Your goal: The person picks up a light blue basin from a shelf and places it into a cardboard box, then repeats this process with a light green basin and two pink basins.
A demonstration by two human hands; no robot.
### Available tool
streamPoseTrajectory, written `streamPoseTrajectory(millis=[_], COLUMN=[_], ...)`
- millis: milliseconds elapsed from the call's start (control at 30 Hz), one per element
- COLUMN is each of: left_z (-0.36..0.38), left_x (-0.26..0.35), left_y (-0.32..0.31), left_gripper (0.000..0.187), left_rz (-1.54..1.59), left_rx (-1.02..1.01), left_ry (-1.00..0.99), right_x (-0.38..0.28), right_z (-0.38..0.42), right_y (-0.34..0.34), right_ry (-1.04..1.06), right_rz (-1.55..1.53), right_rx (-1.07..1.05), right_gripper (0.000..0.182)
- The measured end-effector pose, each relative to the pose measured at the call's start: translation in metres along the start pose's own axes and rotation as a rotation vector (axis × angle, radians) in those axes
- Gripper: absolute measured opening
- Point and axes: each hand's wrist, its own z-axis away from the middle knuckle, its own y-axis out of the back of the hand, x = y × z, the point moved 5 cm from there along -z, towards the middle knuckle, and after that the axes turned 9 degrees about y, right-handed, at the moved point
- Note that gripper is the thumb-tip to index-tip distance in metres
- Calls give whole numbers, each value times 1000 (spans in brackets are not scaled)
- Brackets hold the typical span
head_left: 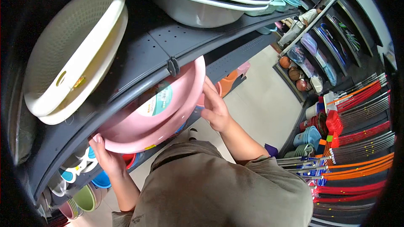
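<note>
A pink basin point(181, 113) with a green and white label inside is held between both hands, partly hidden under the edge of a grey shelf. My left hand point(105, 155) grips its rim at the lower left, thumb on the near side. On the right side, my right hand point(214, 107) holds the basin's rim, its fingers partly hidden behind it. Above the basin, on the grey shelf point(147, 52), a white perforated basket point(75, 46) leans at the left. Several stacked white basins point(202, 12) sit farther along the same shelf.
Blue point(101, 180) and green point(85, 198) containers stand low at the left. An orange item point(227, 83) lies beyond my right hand. Basketballs point(294, 74) and bundled red and orange rods point(357, 168) fill racks on the right, across the pale floor point(265, 88).
</note>
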Motion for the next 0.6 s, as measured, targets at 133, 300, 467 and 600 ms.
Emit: streamPoseTrajectory(millis=[133,300,467,600], left_z=[13,35,70,102], left_x=[8,5,13,9], left_y=[-17,-18,-39,-50], left_gripper=[38,59,63,68], left_rz=[-38,-125,-145,-178], left_rx=[-7,6,13,95], left_ry=[-90,-158,-198,-205], right_x=[-14,-16,-27,-38], right_z=[11,32,45,58], right_y=[4,14,26,43], right_ry=[-7,-44,-61,-37], right_rz=[47,-116,-225,-241], right_rx=[-16,28,43,-5], right_gripper=[75,71,69,68])
